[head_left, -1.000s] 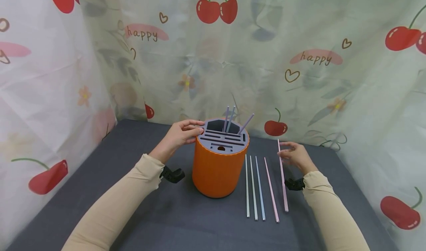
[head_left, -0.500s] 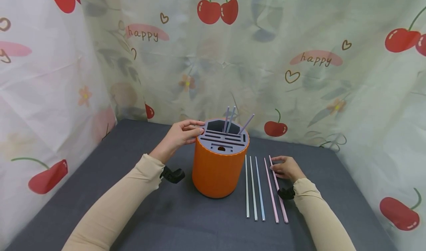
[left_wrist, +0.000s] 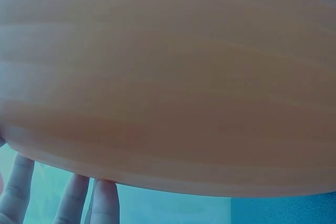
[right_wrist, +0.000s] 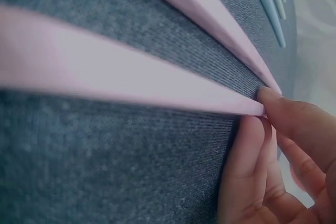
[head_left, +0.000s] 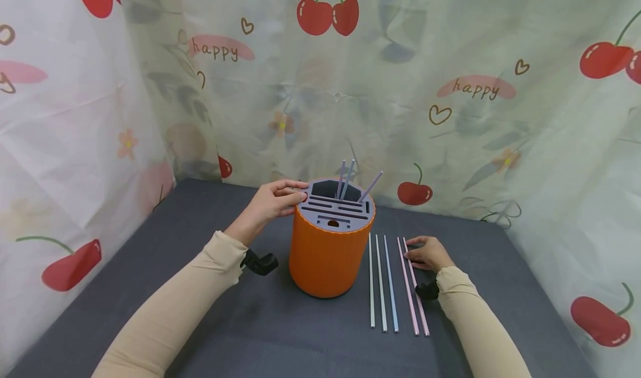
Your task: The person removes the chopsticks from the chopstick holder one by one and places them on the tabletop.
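My left hand point(head_left: 272, 202) rests on the left side of an orange round holder point(head_left: 325, 261) with a grey slotted top. Its fingertips touch the outer wall point(left_wrist: 168, 87) in the left wrist view, fingers fairly straight. My right hand point(head_left: 428, 254) pinches the far end of a pink chopstick point(head_left: 422, 312) between thumb and fingers; it lies along the dark tabletop. In the right wrist view, the held chopstick point(right_wrist: 115, 69) runs from the fingertips toward the camera. Just left of it lies another pink chopstick point(head_left: 408, 286), roughly parallel. Several thin sticks point(head_left: 345, 180) stand in the holder's back compartment.
A blue chopstick point(head_left: 391, 283) and two pale green chopsticks point(head_left: 380, 283) lie between the holder and the pink pair. The dark grey cloth point(head_left: 300, 339) covers the table. A curtain point(head_left: 320, 99) printed with cherries stands behind and on both sides.
My right hand has moved left and toward me, bringing the pink chopstick down beside the other pink one, then nudging it closer. The left hand and holder have stayed put.
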The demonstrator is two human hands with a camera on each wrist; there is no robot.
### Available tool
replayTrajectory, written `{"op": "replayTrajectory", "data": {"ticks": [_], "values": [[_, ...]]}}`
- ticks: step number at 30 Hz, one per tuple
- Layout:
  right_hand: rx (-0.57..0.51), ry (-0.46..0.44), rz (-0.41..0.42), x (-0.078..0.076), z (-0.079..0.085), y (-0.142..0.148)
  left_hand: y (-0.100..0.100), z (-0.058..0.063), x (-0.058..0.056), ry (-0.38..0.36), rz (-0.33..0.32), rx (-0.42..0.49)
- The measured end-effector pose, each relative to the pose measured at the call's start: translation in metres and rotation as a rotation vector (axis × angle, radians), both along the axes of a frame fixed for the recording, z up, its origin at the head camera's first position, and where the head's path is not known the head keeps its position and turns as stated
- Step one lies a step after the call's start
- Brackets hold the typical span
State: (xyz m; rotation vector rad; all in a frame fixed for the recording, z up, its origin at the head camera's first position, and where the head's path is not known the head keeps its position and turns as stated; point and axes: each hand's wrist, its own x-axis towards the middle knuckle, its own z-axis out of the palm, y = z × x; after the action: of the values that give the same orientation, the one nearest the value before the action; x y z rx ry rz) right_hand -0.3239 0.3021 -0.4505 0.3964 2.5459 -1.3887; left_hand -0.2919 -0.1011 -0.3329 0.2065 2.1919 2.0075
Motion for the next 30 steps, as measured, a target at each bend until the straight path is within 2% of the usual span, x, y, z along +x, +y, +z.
{"op": "replayTrajectory", "data": {"ticks": [7, 23, 26, 30], "values": [[0.037, -0.014, -0.001, -0.003, -0.002, 0.0, -0.001, 0.0, 0.0, 0.001, -0.009, 0.0], [0.014, -0.029, -0.001, -0.003, -0.002, 0.002, 0.0, 0.0, 0.0, 0.014, -0.014, -0.007], [-0.025, -0.015, -0.009, -0.002, 0.007, 0.001, 0.0, 0.0, 0.0, 0.016, -0.014, -0.007], [-0.15, 0.061, 0.018, -0.002, 0.037, -0.003, -0.001, 0.0, 0.0, 0.015, -0.007, -0.009]]}}
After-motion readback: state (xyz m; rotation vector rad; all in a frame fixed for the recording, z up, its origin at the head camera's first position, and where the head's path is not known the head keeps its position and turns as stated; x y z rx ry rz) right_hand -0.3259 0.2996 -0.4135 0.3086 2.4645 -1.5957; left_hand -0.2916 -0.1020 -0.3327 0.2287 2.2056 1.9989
